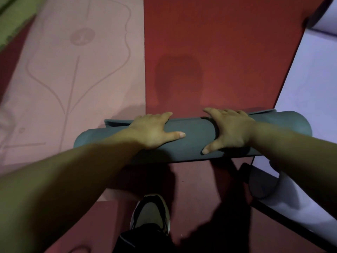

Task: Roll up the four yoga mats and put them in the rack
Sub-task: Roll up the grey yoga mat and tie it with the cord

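Down on the red floor (218, 52), right in front of the person, the grey yoga mat (193, 141) is pretty much a full roll lying crosswise. Just a thin flap of its loose end (116, 123) pokes out on the far side. Both hands are on top near the middle. The left hand (153, 132) and right hand (231, 130) each have their fingers (164, 115) draped together over the far curve, with the thumbs stretched out along the near side, so they're wrapped round the roll rather than just patting it.

My guess is this thing is light and squishy, kinda grippy foam, and it'll spring open the second you let go. It's probably floppy at the ends if you lift from the centre. I'd keep the flap pinned under the fingers and take hold wider apart, or hug it under an arm for the carry.

The pink mat (73, 79) is lying flat just to the left and the lavender mat (313, 79) is on the right. A bit of green mat (12, 19) shows in the far left corner. No rack in view.
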### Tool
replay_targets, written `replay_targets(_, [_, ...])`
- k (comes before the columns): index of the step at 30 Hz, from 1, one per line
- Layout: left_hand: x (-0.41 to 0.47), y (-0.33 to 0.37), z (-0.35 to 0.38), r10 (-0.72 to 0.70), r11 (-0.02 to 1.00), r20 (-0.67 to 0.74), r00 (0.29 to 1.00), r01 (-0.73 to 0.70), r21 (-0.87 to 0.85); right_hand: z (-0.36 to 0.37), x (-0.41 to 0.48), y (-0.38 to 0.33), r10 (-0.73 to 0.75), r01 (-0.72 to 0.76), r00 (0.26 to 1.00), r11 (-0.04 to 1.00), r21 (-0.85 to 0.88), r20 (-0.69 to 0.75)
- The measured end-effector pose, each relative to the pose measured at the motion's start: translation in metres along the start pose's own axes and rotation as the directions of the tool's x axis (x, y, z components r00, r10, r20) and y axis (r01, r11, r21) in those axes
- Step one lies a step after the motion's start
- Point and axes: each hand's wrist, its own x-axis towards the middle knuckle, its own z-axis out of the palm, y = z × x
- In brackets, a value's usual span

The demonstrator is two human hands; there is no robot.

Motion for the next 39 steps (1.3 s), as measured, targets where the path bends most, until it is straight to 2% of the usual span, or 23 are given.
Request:
replay_targets(5, [0.004, 0.0, -0.007, -0.04, 0.999, 0.046, 0.998, 0.041, -0.03, -0.008, 0.009, 0.0, 0.024, -0.027, 0.998, 0.999, 0.044, 0.056])
replay_targets(11, [-0.01, 0.006, 0.001, -0.025, 0.999, -0.075, 0.997, 0.027, 0.023, -0.002, 0.001, -0.005, 0.049, -0.049, 0.998, 0.999, 0.008, 0.038])
replay_targets(16, [-0.031, 0.021, 0.011, -0.047, 0.988, -0.103, 0.994, 0.061, 0.145, 0.028, -0.023, -0.01, 0.044, -0.058, 0.987, 0.994, -0.092, -0.152])
replay_targets(20, [-0.036, 0.026, 0.013, 0.087, 0.982, -0.075, 0.993, -0.073, 0.173, 0.064, -0.045, -0.006, -0.013, -0.016, 0.938, 0.996, -0.083, -0.346])
replay_targets(24, [-0.043, 0.028, 0.024, 0.202, 0.974, -0.061, 0.978, -0.193, 0.12, 0.068, -0.059, 0.008, 0.003, -0.007, 0.936, 1.0, -0.009, -0.353])
replay_targets(27, [-0.045, 0.036, 0.026, 0.267, 0.959, -0.025, 0.963, -0.262, 0.112, 0.068, -0.071, 0.015, 0.103, -0.099, 0.947, 0.995, 0.028, -0.306])
replay_targets(30, [-0.045, 0.048, 0.026, 0.27, 0.954, -0.051, 0.962, -0.26, 0.149, 0.063, -0.08, 0.021, 0.227, -0.209, 0.944, 0.973, 0.098, -0.241])
replay_targets(32, [-0.041, 0.059, 0.024, 0.264, 0.951, -0.018, 0.964, -0.257, 0.173, 0.055, -0.084, 0.025, 0.268, -0.245, 0.94, 0.961, 0.129, -0.212])
replay_targets(34, [-0.037, 0.068, 0.02, 0.236, 0.963, 0.025, 0.971, -0.237, 0.126, 0.048, -0.089, 0.028, 0.313, -0.285, 0.93, 0.945, 0.16, -0.191])
replay_targets(36, [-0.033, 0.071, 0.018, 0.23, 0.972, 0.043, 0.972, -0.232, 0.046, 0.043, -0.091, 0.034, 0.411, -0.372, 0.894, 0.903, 0.215, -0.18])
replay_targets(39, [-0.032, 0.068, 0.022, 0.295, 0.954, 0.058, 0.954, -0.298, 0.039, 0.035, -0.09, 0.053, 0.632, -0.581, 0.761, 0.765, 0.278, -0.148])
